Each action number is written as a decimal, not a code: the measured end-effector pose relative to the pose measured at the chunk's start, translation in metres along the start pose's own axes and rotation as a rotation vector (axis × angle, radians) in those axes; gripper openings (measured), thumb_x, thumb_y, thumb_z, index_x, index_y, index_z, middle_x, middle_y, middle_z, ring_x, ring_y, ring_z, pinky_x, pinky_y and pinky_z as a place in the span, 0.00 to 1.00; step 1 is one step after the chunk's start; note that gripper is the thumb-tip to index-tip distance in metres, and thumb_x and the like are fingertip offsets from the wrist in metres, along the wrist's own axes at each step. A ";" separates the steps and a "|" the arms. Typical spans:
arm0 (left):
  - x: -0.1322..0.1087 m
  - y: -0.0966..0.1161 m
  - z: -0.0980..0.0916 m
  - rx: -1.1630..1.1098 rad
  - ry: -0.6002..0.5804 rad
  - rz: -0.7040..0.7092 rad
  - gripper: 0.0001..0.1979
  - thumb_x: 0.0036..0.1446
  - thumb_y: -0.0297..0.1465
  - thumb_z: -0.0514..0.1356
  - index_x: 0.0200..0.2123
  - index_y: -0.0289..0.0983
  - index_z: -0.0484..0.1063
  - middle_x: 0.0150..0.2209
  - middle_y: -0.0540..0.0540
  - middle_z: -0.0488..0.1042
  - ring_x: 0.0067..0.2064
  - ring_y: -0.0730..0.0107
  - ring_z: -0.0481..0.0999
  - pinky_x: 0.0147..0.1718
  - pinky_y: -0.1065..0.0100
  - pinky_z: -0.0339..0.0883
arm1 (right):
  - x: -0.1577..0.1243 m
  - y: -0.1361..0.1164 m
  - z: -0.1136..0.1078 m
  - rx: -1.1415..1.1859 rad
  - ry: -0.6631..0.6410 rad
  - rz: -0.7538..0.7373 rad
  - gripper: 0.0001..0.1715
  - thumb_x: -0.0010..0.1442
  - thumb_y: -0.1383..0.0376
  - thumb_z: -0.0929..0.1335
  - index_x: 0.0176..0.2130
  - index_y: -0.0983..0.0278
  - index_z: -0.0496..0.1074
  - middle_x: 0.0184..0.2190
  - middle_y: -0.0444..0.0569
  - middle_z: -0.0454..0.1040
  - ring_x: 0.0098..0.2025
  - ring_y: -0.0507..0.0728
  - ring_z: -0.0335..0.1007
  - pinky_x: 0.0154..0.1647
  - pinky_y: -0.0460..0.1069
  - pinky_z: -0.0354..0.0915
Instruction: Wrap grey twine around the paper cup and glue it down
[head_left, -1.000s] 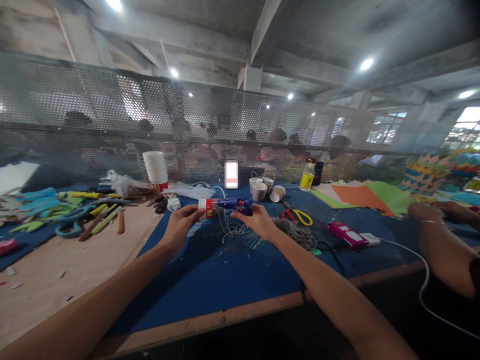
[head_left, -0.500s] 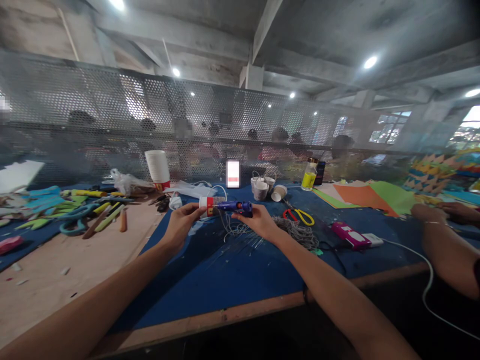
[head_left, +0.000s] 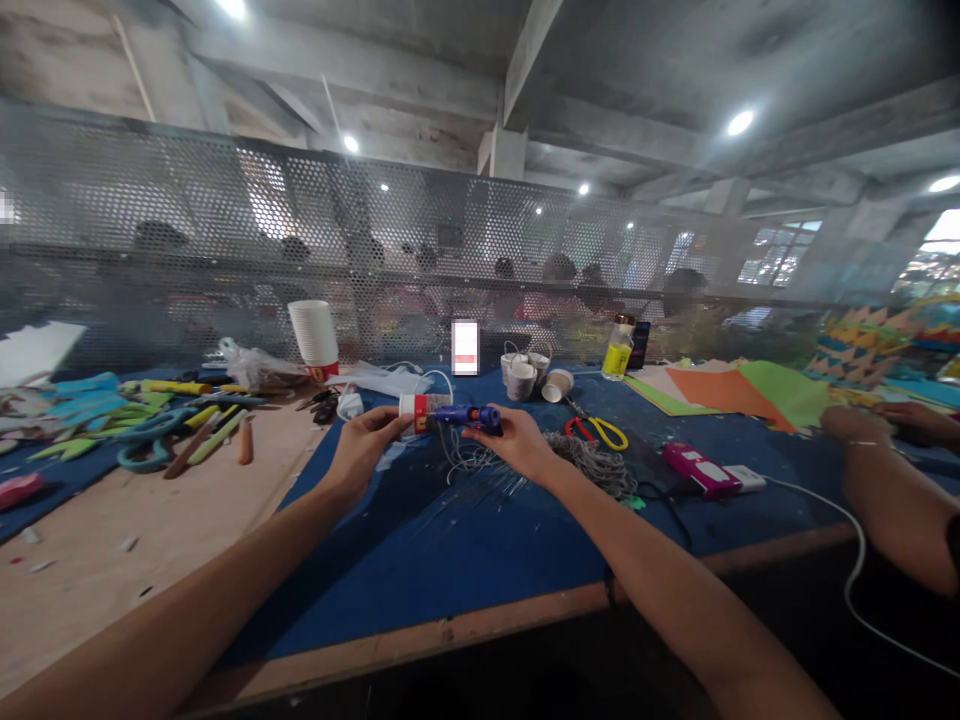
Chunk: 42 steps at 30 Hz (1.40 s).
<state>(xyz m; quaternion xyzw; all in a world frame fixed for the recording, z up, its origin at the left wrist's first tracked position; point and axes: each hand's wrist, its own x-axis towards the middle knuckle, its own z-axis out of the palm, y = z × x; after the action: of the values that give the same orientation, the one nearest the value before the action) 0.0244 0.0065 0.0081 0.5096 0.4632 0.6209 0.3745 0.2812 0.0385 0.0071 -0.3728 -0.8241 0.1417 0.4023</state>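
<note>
Above the blue table mat, my left hand grips a small paper cup with a red and white print, partly covered by the fingers. My right hand is closed round a blue glue gun. The gun points left, its front end close against the cup; whether the nozzle touches cannot be made out. Below and right of the gun lies a tangled heap of grey cord, with loose strands spreading left under my hands.
Red-and-yellow scissors, cord-wrapped cups, a bottle and a pink device lie to the right. A paper-cup stack and blue-handled scissors are left. Another person's arm rests at far right.
The glue gun has shifted and tilted very slightly in my right hand, beside the cup. My left hand keeps its hold on the cup.
</note>
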 end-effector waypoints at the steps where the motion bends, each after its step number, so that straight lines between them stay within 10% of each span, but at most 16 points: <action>1: 0.000 0.001 0.000 0.001 0.000 0.002 0.18 0.42 0.45 0.77 0.32 0.39 0.84 0.29 0.49 0.80 0.29 0.70 0.69 0.30 0.69 0.60 | 0.000 0.000 0.000 0.011 0.001 0.000 0.23 0.64 0.44 0.70 0.36 0.61 0.77 0.30 0.47 0.78 0.35 0.59 0.73 0.35 0.49 0.64; 42: -0.001 0.002 0.001 0.024 -0.010 0.009 0.17 0.43 0.45 0.75 0.32 0.39 0.84 0.30 0.47 0.81 0.31 0.68 0.71 0.32 0.68 0.62 | -0.001 -0.007 -0.008 -0.177 -0.021 0.009 0.27 0.66 0.40 0.67 0.32 0.60 0.70 0.27 0.45 0.74 0.29 0.56 0.67 0.30 0.47 0.50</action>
<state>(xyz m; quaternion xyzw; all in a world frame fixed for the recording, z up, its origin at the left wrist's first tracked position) 0.0257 0.0052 0.0097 0.5190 0.4664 0.6145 0.3680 0.2838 0.0328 0.0154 -0.4090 -0.8359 0.0740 0.3584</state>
